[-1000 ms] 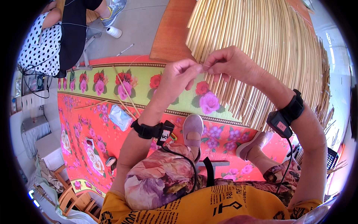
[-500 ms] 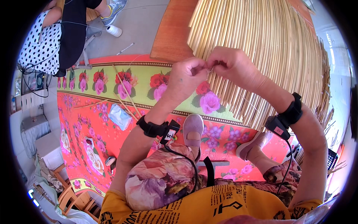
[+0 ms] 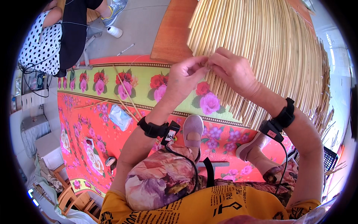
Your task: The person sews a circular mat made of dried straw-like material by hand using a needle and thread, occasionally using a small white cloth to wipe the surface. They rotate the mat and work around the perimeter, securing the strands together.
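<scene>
Left hand (image 3: 185, 76) and right hand (image 3: 232, 70) pinch one pale, thin reed of the ribbed straw-coloured mat (image 3: 276, 48).

Floral mat (image 3: 93, 123) lying on floor. White thread spool (image 3: 114, 31) sitting beyond mat's far edge. Blue-white packet (image 3: 120, 116) and loose sticks (image 3: 125, 98) resting on mat.

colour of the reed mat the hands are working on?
Pale straw yellow, plain; the reed mat shows best in the head view, above the left hand and right hand.

Floral mat (image 3: 112, 93) on floor — reed screen (image 3: 268, 48), loose reeds (image 3: 126, 95).
</scene>
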Demonstrator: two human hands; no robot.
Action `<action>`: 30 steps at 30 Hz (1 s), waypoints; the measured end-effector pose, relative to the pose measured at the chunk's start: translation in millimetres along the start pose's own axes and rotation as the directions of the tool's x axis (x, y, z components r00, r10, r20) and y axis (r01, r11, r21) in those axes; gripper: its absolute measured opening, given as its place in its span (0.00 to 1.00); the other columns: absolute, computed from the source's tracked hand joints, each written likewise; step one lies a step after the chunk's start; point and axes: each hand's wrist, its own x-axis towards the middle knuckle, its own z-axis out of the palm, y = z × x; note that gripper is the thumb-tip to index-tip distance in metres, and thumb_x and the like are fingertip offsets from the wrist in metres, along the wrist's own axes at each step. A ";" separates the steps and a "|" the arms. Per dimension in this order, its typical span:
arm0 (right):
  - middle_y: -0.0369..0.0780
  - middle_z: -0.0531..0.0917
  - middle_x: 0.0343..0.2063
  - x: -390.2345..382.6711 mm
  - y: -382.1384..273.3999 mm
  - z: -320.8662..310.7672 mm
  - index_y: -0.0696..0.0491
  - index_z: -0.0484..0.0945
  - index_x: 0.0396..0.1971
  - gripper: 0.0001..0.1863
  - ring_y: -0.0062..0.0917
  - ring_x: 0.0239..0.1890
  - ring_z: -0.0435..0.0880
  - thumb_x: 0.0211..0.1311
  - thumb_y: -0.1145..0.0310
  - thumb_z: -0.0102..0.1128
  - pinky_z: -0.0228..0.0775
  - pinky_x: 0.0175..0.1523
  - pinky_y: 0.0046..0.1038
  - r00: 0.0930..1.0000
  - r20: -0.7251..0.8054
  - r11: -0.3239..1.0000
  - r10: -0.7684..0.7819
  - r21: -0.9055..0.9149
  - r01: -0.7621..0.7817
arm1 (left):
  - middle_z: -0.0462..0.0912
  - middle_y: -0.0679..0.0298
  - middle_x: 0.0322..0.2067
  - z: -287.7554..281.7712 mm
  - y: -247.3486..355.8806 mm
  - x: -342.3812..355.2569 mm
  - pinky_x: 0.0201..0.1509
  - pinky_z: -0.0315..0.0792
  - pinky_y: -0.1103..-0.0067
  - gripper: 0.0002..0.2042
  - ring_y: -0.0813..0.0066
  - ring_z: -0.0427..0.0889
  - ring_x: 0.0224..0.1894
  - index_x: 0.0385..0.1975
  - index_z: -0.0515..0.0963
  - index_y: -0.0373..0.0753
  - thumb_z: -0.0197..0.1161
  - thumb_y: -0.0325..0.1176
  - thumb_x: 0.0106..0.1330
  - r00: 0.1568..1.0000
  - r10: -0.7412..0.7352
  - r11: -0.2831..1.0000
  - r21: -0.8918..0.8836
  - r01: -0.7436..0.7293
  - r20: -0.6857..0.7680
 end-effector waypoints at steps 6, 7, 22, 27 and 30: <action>0.37 0.77 0.29 -2.3 1.1 -1.2 0.51 0.76 0.33 0.06 0.35 0.26 0.81 0.54 0.72 0.62 0.76 0.28 0.33 1.000 0.011 1.000 0.010 0.015 -0.010 | 0.73 0.75 0.17 -0.4 -4.6 1.4 0.16 0.57 0.89 0.06 0.92 0.64 0.15 0.39 0.82 0.34 0.63 0.24 0.64 0.996 0.088 0.986 0.141 -0.085 -0.013; 0.38 0.77 0.30 -2.4 1.3 -1.0 0.52 0.76 0.33 0.06 0.35 0.26 0.82 0.55 0.72 0.62 0.76 0.29 0.33 1.000 0.008 0.999 0.011 0.032 -0.011 | 0.73 0.75 0.17 -1.6 -4.9 2.0 0.16 0.57 0.89 0.06 0.92 0.64 0.15 0.39 0.82 0.34 0.63 0.24 0.64 0.998 0.061 0.993 0.103 -0.058 -0.026; 0.38 0.78 0.30 -5.6 2.8 -5.0 0.52 0.77 0.32 0.06 0.36 0.30 0.82 0.54 0.72 0.63 0.76 0.33 0.34 0.999 0.042 0.992 0.033 0.120 -0.038 | 0.73 0.75 0.20 -6.1 0.6 1.8 0.15 0.54 0.89 0.03 0.94 0.63 0.15 0.32 0.77 0.35 0.60 0.27 0.67 0.996 -0.069 0.996 -0.068 0.065 -0.053; 0.37 0.76 0.29 -17.0 1.1 -8.4 0.53 0.77 0.28 0.04 0.34 0.33 0.80 0.51 0.73 0.63 0.76 0.34 0.33 0.999 0.019 0.999 -0.036 0.041 0.035 | 0.72 0.74 0.19 -10.1 -9.7 1.5 0.15 0.56 0.88 0.05 0.93 0.63 0.15 0.28 0.75 0.36 0.60 0.27 0.66 0.983 -0.076 0.996 0.022 0.081 -0.166; 0.37 0.75 0.27 -19.5 2.2 -9.7 0.52 0.76 0.27 0.05 0.32 0.32 0.79 0.48 0.73 0.61 0.75 0.32 0.32 0.992 0.064 0.993 -0.109 -0.035 0.111 | 0.71 0.74 0.19 -11.7 -18.3 -1.5 0.16 0.57 0.86 0.05 0.91 0.63 0.15 0.28 0.75 0.35 0.59 0.27 0.66 0.989 0.062 0.967 0.254 -0.027 -0.134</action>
